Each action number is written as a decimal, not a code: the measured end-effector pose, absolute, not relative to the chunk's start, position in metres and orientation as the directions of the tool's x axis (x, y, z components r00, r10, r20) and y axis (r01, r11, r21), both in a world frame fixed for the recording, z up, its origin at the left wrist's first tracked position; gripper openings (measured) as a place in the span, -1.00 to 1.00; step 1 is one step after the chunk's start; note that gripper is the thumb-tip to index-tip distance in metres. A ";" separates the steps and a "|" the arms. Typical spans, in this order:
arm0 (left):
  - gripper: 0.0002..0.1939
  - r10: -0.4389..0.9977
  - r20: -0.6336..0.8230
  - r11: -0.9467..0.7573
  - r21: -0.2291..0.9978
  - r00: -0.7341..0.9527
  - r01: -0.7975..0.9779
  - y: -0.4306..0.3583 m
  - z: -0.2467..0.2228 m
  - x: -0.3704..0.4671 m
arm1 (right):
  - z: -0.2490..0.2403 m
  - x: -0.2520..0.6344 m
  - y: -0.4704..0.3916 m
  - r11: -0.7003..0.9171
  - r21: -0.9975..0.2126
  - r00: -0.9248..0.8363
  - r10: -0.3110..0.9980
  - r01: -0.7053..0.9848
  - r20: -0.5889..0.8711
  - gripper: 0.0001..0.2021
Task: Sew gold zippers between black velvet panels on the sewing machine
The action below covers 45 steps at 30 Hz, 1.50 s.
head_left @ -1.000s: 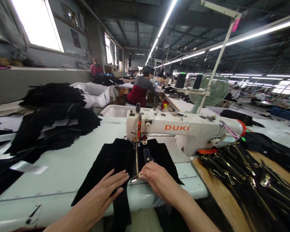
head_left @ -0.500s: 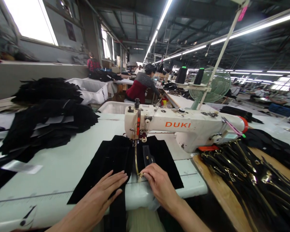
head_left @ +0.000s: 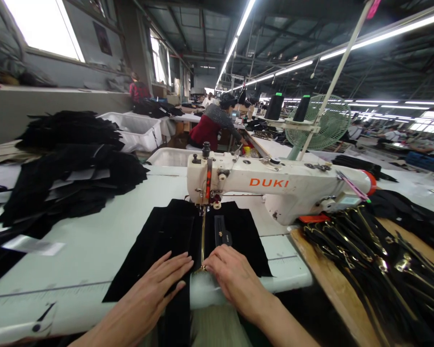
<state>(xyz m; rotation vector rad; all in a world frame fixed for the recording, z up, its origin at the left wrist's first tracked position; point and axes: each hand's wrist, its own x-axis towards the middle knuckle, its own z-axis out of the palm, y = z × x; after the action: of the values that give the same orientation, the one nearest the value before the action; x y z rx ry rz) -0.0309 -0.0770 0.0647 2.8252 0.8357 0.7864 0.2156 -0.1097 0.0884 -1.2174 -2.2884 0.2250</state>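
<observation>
A black fabric panel (head_left: 148, 250) lies on the pale green sewing table (head_left: 94, 246), its far part under the presser foot of a white sewing machine (head_left: 238, 180). Down its middle runs a gold-toothed zipper (head_left: 203, 236) from the needle area toward me. My left hand (head_left: 162, 277) rests flat on the fabric left of the zipper, fingers stretched out. With thumb and fingertips, my right hand (head_left: 233, 272) pinches the near end of the zipper, by its gold pull. Right of the zipper, a small dark zipped pocket strip (head_left: 220, 231) sits on the panel.
Black cut pieces (head_left: 75, 168) are stacked on the left. On the right, a wooden board (head_left: 321, 260) carries a heap of gold-toothed zippers (head_left: 376, 255). Behind the machine stand a thread stand with black cones (head_left: 274, 107), a fan (head_left: 329, 120) and a bent-over person (head_left: 213, 125).
My right hand has drawn the zipper's near end slightly left, so the zipper now lies straighter. My left hand stays almost where it was on the fabric.
</observation>
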 end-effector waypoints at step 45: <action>-0.57 0.597 0.538 -0.789 0.261 0.594 0.556 -0.094 0.057 -0.041 | 0.072 0.208 -0.130 0.586 -0.433 -0.401 0.800 0.685 0.447 -0.86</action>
<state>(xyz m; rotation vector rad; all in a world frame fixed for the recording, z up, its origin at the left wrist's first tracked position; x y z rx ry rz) -0.0408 -0.0937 0.0569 2.7461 0.9945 0.9651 0.2077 -0.1304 0.0716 -1.1738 -2.1904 0.2380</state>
